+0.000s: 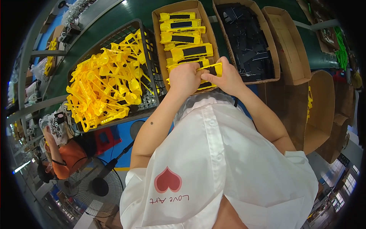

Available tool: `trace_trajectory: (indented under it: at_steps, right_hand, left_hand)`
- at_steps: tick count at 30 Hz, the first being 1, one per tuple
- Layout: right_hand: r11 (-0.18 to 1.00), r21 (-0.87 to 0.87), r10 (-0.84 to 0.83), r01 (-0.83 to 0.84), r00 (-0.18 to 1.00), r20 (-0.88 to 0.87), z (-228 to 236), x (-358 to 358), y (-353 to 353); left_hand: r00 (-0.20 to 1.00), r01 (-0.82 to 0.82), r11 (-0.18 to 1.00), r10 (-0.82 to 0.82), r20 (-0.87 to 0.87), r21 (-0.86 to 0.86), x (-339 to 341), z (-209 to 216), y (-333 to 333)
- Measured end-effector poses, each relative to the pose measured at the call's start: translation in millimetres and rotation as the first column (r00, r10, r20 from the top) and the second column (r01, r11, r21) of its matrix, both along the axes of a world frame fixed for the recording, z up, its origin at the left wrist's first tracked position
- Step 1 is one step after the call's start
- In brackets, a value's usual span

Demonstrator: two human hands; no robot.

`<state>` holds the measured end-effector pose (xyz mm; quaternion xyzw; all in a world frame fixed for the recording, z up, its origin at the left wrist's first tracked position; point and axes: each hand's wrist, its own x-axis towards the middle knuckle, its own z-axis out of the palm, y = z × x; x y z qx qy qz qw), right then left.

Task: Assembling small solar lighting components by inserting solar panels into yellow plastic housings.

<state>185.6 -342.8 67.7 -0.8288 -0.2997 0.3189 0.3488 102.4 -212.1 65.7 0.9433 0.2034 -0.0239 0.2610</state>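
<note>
Both my hands are closed on one yellow plastic part with a black strip [218, 68], low over the near end of a cardboard box. My left hand [184, 79] grips its left end, and its fingertips are partly hidden. On the other end, my right hand [230, 79] pinches with the thumb across the front. Several similar yellow parts with black strips [185, 38] lie in rows in that cardboard box [157, 23]. To the left, loose yellow plastic parts [103, 84] fill a dark plastic basket [148, 57]. Flat black pieces [248, 38] lie in the box right of my hands.
Beside the box of black pieces stands another shallow cardboard box [289, 49]. Larger cartons [322, 110] are at the lower right. A standing fan [98, 186], a red stool [106, 139] and a person in orange [70, 158] are at the lower left. The bench top [114, 13] is green.
</note>
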Motion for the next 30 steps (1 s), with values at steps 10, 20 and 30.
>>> trace_trajectory:
  at_steps: [10,20,30]
  right_hand:
    - [0.867,0.467,-0.04,0.176,0.957,-0.287,-2.4,27.7,-11.9]
    - [0.924,-0.369,0.179,-0.096,0.964,0.197,-77.0,6.8,-27.9]
    - [0.996,0.01,-0.09,0.089,0.988,0.126,-78.6,25.2,-38.5]
  left_hand:
    - [0.887,0.462,-0.723,0.376,0.269,-0.513,18.7,-14.4,22.4]
    - [0.912,0.36,-0.554,0.379,0.158,-0.75,17.8,-33.0,18.7]
    - [0.899,0.405,-0.558,0.386,0.205,-0.724,1.2,-36.3,39.1]
